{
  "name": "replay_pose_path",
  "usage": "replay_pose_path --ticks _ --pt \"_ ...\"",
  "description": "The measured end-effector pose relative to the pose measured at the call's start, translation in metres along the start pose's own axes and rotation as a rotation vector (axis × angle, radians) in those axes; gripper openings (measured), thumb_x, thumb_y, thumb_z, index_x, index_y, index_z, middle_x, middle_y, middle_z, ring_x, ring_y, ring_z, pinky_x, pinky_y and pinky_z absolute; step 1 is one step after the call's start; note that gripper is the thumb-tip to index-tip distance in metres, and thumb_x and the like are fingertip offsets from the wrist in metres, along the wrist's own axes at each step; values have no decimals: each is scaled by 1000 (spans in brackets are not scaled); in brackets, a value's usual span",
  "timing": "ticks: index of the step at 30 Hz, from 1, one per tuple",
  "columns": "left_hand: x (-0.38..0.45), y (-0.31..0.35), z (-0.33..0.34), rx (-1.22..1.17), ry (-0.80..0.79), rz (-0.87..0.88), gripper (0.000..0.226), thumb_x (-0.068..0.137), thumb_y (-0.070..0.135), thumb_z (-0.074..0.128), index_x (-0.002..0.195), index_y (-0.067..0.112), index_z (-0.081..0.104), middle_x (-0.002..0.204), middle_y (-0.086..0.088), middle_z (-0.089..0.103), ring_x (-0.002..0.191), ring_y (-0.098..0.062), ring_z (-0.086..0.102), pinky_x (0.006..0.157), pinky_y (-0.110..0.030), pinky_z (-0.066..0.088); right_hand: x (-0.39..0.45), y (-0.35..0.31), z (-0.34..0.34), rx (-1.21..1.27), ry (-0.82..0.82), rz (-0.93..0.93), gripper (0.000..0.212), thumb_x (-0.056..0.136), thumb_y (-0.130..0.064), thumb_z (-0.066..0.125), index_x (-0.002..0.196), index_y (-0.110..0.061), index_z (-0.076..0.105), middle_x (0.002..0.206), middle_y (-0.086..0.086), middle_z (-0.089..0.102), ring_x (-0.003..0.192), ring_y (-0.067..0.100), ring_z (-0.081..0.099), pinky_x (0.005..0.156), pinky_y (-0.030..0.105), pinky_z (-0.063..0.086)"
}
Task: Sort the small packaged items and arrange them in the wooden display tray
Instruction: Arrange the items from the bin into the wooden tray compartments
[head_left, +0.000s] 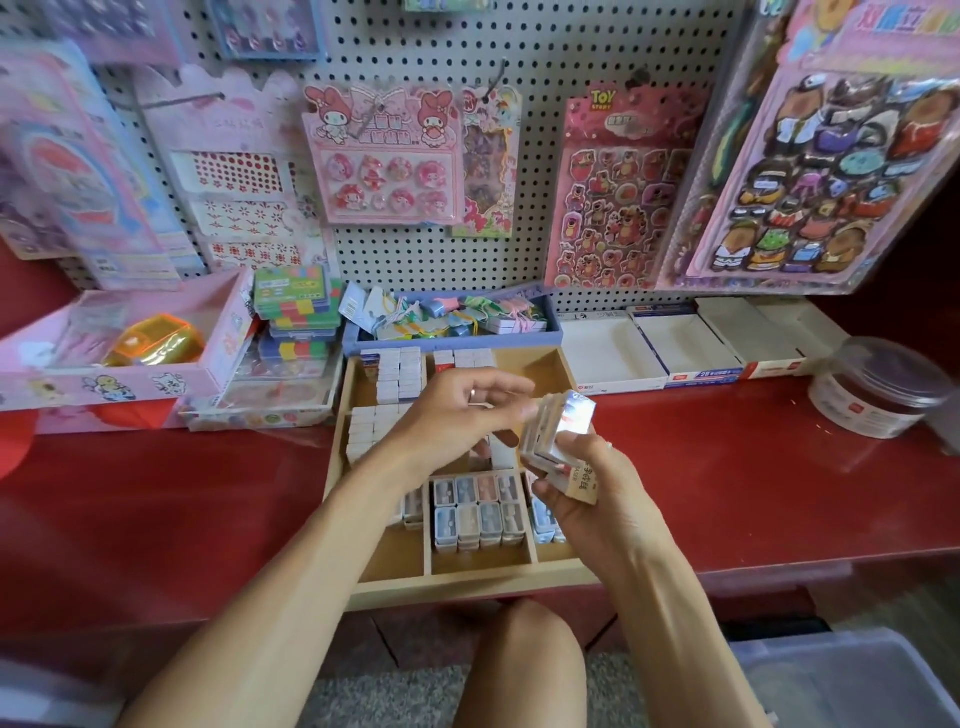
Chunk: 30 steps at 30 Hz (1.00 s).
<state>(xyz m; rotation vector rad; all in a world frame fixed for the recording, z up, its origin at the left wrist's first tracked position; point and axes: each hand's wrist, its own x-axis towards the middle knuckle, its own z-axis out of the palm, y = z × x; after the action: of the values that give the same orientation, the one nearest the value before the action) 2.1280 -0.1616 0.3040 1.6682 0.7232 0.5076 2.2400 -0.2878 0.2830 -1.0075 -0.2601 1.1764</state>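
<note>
Wooden tray: the wooden display tray lies on the red counter, under both hands; some of its compartments are partly filled.
Right hand: the right hand has its fingers curled round a stack of small packaged items. The stack is fanned and tilted above the middle of the tray, and its top face shines from the light.
Left hand: the left hand is just beside the stack with fingers half bent, its tips at the stack's left edge. I cannot tell if it already pinches one pack or only touches it.
Filled rows: white boxes stand in tidy rows at the back left; pastel packs lie in rows in the front middle compartment.
Step in hand: I judge that one pack is being taken off the stack, to be put with its own kind.
How to do it well: keep the right grip firm so the fanned stack does not slide out; peel only the outer pack with the left fingertips; check its print, then set it down tight against a matching row, same side up.
Risk: the glossy wrap looks slippery, so two packs may come away together.
</note>
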Motion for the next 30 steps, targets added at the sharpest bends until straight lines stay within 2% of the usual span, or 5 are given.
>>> replay_pose_path --ticks 6,15,19,22,30 --pt "1 8 -12 22 -42 -1 24 85 6 73 93 29 74 85 4 71 71 -9 62 54 -24 46 5 -2 15 -93 -36 -5 27 62 -20 72 88 -17 78 91 10 73 83 19 66 61 26 52" --pt "-5 12 -27 -27 43 -82 19 88 3 68 98 18 72 99 -8 71 76 -18 67 63 -24 56 0 3 11 144 20 29 37 73 -7 69 109 -6 65 94 17 71 72 21 69 53 24 49" --pt "-1 -3 -38 346 80 -66 15 87 8 69 93 21 71 87 2 65 77 -12 62 60 -25 51 -4 3 2 172 27 12 56 65 -14 66 120 -1 60 93 17 71 71 20 70 53 24 49" --pt "4 -15 -35 601 18 -74 16 86 13 71 86 29 67 90 8 67 87 -11 63 78 -30 51 -4 3 -4 176 38 7 59 66 -15 66 123 -1 60 93 16 72 75 21 70 55 24 51" --pt "12 -18 -17 711 -34 -45 16 84 14 71 95 26 69 87 15 61 78 1 56 67 -20 41 -7 4 -13 240 -11 -11 58 71 -12 67 127 1 58 95 18 70 75 21 69 55 24 54"
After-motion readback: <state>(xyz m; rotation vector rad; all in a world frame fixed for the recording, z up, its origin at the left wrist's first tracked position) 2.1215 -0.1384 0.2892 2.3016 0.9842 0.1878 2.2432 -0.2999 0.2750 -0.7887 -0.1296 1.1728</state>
